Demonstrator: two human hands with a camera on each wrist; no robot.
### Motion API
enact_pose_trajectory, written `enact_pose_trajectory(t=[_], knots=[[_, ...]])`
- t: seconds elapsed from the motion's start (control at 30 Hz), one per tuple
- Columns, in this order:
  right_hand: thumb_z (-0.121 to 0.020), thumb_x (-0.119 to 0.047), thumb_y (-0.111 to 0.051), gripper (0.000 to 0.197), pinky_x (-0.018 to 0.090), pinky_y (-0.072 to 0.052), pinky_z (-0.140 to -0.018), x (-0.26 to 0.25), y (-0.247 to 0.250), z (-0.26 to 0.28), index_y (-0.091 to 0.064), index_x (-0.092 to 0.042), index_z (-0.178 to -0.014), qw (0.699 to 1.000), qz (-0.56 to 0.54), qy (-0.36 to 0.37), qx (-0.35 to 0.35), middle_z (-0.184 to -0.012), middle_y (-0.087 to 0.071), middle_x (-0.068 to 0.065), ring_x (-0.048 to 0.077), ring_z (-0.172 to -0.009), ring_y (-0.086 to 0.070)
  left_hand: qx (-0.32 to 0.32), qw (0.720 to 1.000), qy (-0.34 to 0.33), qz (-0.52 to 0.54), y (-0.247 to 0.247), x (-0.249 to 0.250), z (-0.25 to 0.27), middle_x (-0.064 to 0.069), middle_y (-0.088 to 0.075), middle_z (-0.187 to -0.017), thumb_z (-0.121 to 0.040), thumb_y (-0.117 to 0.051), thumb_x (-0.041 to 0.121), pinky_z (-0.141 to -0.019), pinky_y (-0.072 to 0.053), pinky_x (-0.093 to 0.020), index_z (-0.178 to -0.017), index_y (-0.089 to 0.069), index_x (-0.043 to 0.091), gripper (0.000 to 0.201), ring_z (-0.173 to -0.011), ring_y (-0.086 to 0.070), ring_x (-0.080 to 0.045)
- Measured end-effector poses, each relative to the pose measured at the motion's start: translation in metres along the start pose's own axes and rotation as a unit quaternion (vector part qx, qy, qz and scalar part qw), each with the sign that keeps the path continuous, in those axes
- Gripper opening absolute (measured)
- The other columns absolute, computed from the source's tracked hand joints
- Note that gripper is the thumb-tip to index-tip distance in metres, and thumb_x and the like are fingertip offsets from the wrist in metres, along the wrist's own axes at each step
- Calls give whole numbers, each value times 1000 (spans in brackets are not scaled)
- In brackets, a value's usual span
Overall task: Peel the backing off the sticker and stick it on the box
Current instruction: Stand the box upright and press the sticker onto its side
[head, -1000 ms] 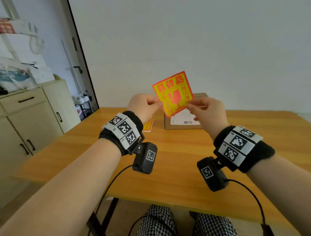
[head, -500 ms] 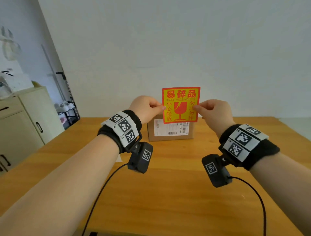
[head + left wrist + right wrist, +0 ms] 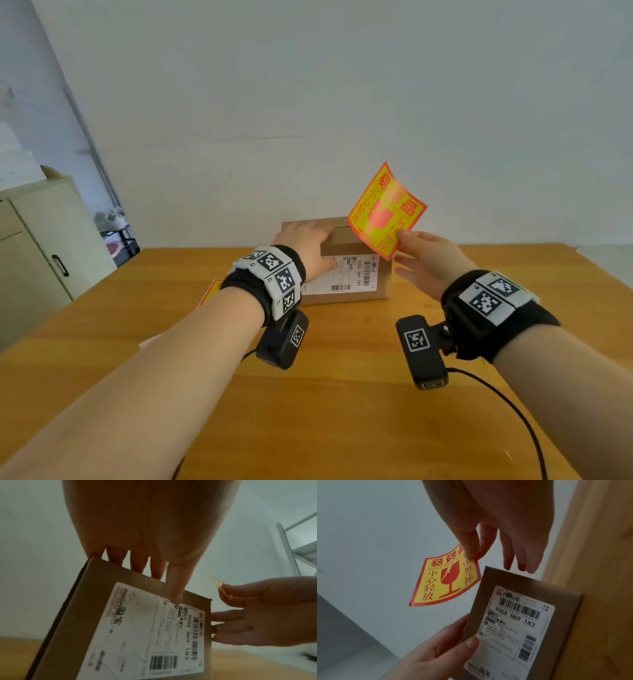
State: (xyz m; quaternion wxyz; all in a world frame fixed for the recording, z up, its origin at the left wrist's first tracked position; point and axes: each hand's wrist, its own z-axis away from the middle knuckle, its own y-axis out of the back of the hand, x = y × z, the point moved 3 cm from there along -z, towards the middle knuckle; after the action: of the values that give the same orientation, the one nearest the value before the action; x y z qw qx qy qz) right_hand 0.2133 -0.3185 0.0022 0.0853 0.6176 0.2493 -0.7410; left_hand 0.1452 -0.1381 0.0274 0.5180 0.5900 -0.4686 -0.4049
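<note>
A brown cardboard box point(image 3: 344, 240) with a white shipping label stands on the table. My left hand point(image 3: 318, 246) grips its left top edge, fingers over the top and thumb point(image 3: 175, 588) on the labelled front. The red-and-yellow fragile sticker point(image 3: 385, 212) hangs curled in the air above the box's right end. My right hand point(image 3: 406, 240) pinches its lower corner between thumb and forefinger. The other right fingers point(image 3: 228, 616) reach straight toward the box's right side. In the right wrist view the sticker point(image 3: 447, 582) shows its printed face beside the box point(image 3: 488, 588).
The wooden table point(image 3: 342, 394) stretches toward me, crossed by black camera cables. Another red-and-yellow sheet point(image 3: 212, 291) lies left of the box, half hidden by my left wrist. A pale paper scrap point(image 3: 147, 342) lies beside my left forearm. A cream cabinet point(image 3: 41, 246) stands at the left.
My left hand has let go of the sticker and taken hold of the box. The sticker, now held by the right hand alone, has tilted and moved right.
</note>
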Motion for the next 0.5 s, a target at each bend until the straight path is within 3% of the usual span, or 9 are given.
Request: enact_pose_trajectory(t=[0.13, 0.27, 0.37, 0.5], knots=[[-95, -22, -49, 12, 41, -38, -105, 3, -5, -2, -52, -11, -92, 999, -27, 4, -16, -118, -62, 17, 31, -121, -54, 25, 1000, -2, -11, -6, -1, -2, -4, -48, -137, -84, -52, 50, -102, -42, -47, -142, -33, 26, 66, -126, -44, -29], [-95, -23, -49, 17, 38, -36, -103, 1, -8, 2, -50, -14, -81, 999, -32, 17, -13, -109, -63, 11, 27, -112, -56, 51, 999, -1, 11, -6, -1, -2, -3, -52, -133, -83, -53, 49, -102, -43, -47, -139, -39, 25, 62, -123, -48, -27], [-95, -21, -49, 19, 37, -37, -105, -6, -15, 7, -53, -14, -78, 997, 22, 69, 4, -112, -64, 15, 28, -110, -58, 67, 997, 12, 39, -5, -1, -1, -4, -56, -129, -81, -50, 56, -97, -46, -48, -134, -42, 30, 59, -118, -53, -29], [-93, -20, -52, 25, 42, -43, -104, -23, -27, 18, -52, -17, -69, 987, 79, 138, 24, -120, -63, 23, 34, -114, -59, 106, 990, 52, 73, 1, -3, 9, -11, -52, -120, -86, -44, 58, -88, -52, -44, -132, -40, 27, 56, -103, -59, -33]])
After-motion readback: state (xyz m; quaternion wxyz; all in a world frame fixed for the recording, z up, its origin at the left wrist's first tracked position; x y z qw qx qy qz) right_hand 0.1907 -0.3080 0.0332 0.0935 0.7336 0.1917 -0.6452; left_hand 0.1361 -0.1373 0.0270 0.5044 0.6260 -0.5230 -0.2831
